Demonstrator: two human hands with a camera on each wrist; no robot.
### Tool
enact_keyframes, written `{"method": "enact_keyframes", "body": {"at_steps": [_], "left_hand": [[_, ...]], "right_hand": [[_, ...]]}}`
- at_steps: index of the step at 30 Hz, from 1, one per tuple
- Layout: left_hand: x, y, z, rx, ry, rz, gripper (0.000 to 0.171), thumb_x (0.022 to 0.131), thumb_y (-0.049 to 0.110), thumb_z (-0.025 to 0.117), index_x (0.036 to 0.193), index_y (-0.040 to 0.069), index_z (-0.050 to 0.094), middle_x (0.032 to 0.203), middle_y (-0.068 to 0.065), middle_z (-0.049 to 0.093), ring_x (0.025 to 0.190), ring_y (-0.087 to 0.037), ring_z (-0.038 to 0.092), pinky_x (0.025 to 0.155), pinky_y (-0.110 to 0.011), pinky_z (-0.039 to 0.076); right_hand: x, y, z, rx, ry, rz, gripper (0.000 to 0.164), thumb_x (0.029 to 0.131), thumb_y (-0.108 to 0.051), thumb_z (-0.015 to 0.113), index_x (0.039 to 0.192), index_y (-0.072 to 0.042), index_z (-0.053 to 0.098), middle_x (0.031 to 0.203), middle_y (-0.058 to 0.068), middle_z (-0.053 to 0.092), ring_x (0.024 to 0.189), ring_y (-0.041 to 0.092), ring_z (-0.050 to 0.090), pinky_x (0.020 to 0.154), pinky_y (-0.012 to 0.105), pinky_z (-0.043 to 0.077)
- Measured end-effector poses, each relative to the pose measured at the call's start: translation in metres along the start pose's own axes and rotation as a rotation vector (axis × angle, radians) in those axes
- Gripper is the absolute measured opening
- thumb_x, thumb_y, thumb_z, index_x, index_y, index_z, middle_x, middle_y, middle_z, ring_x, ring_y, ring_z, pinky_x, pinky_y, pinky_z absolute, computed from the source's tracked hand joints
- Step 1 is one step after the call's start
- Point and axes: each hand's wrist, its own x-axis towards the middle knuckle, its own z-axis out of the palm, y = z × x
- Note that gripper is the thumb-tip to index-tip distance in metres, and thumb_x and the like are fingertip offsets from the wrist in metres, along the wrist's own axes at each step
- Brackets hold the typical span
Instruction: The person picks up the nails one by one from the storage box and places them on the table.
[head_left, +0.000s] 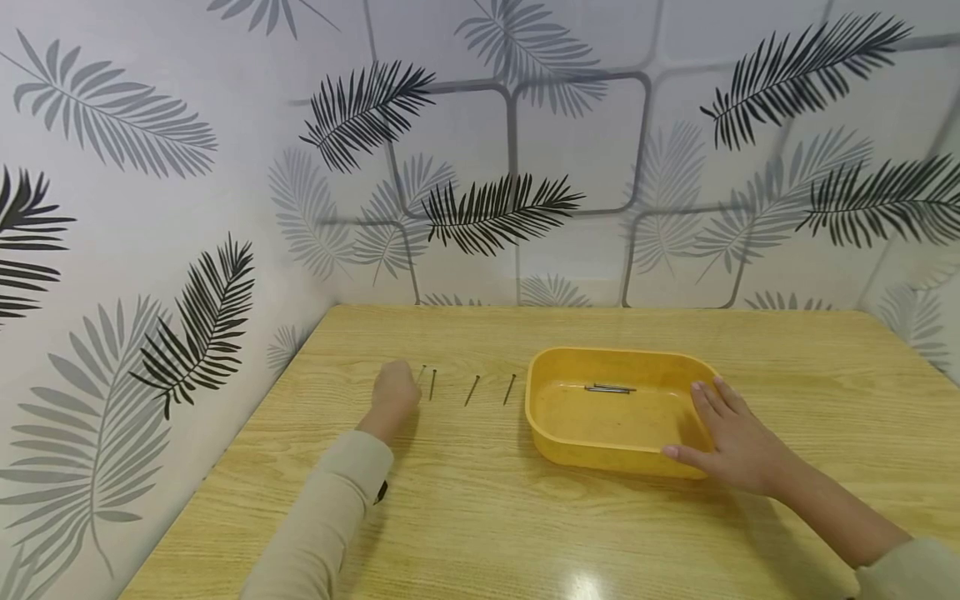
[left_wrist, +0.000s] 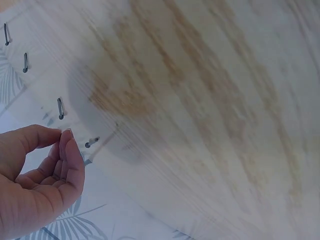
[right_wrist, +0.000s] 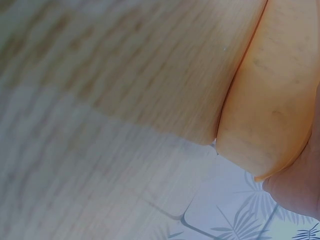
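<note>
Near the left end of a row of nails, my left hand is held with fingers curled and thumb tip meeting the index fingertip. In the left wrist view no nail shows between those fingertips. The closest nail lies just past them, and another nail is beside the thumb. Farther right along the row are a nail and one more nail. My right hand rests with spread, mostly straight fingers over the right rim of a yellow plastic tray, its thumb on the near rim.
A few nails lie together on the tray floor. Everything sits on a wood-grain table. Behind it and along the left side stands a wall with a leaf pattern.
</note>
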Motion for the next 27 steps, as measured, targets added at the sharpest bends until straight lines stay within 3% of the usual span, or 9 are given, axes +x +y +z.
{"method": "enact_keyframes", "body": {"at_steps": [1,4,7,8,14,21,27], "left_hand": [[0.009,-0.009,0.009,0.000,0.034,0.024,0.009,0.082,0.000,0.059,0.075,-0.005,0.059,0.071,-0.012,0.057,0.055,-0.016,0.047,0.047,-0.025,0.043],[0.021,-0.020,0.017,-0.027,0.026,-0.009,0.005,0.082,-0.001,0.059,0.082,-0.006,0.060,0.078,-0.016,0.060,0.058,-0.019,0.052,0.051,-0.030,0.048],[0.014,-0.020,0.009,-0.034,0.026,-0.009,0.005,0.082,-0.003,0.057,0.082,-0.008,0.059,0.074,-0.016,0.059,0.056,-0.018,0.052,0.048,-0.027,0.047],[0.005,-0.013,-0.001,-0.037,-0.001,-0.035,0.006,0.083,-0.004,0.056,0.082,-0.009,0.059,0.074,-0.016,0.060,0.056,-0.018,0.052,0.048,-0.027,0.047],[-0.013,-0.011,-0.017,-0.003,0.038,-0.032,0.012,0.084,-0.006,0.050,0.084,-0.012,0.060,0.077,-0.020,0.063,0.057,-0.017,0.051,0.048,-0.024,0.044],[-0.011,-0.022,-0.020,0.004,0.047,-0.049,0.013,0.085,-0.007,0.048,0.085,-0.011,0.060,0.086,-0.024,0.065,0.070,-0.025,0.062,0.062,-0.035,0.054],[-0.012,-0.026,-0.024,0.044,0.032,-0.062,0.016,0.087,-0.007,0.046,0.096,-0.014,0.058,0.095,-0.026,0.064,0.087,-0.034,0.065,0.074,-0.038,0.055]], "right_hand": [[0.000,0.000,0.000,-0.001,0.000,0.000,0.096,0.085,-0.053,0.056,0.141,0.014,0.015,0.146,0.037,0.014,0.138,0.049,0.000,0.105,0.066,0.012],[0.000,0.001,0.000,-0.005,0.000,-0.001,0.096,0.085,-0.053,0.056,0.141,0.014,0.015,0.146,0.036,0.014,0.138,0.049,0.000,0.105,0.066,0.012],[0.000,0.001,0.000,-0.010,0.001,-0.003,0.096,0.085,-0.053,0.056,0.141,0.014,0.015,0.146,0.036,0.014,0.138,0.049,0.000,0.105,0.066,0.013],[0.000,0.001,0.000,-0.010,0.001,-0.003,0.096,0.085,-0.053,0.056,0.141,0.014,0.015,0.146,0.036,0.014,0.138,0.049,0.000,0.105,0.066,0.013],[0.000,0.002,0.000,-0.012,0.001,-0.002,0.096,0.085,-0.053,0.056,0.141,0.014,0.015,0.146,0.036,0.014,0.138,0.049,0.000,0.106,0.065,0.012],[0.000,0.002,0.001,-0.005,-0.001,0.001,0.096,0.085,-0.053,0.056,0.142,0.013,0.015,0.146,0.036,0.014,0.138,0.049,0.000,0.105,0.066,0.012],[0.000,0.003,0.001,-0.006,0.006,-0.005,0.096,0.085,-0.052,0.056,0.141,0.014,0.015,0.146,0.036,0.014,0.138,0.049,0.001,0.105,0.066,0.012]]}}
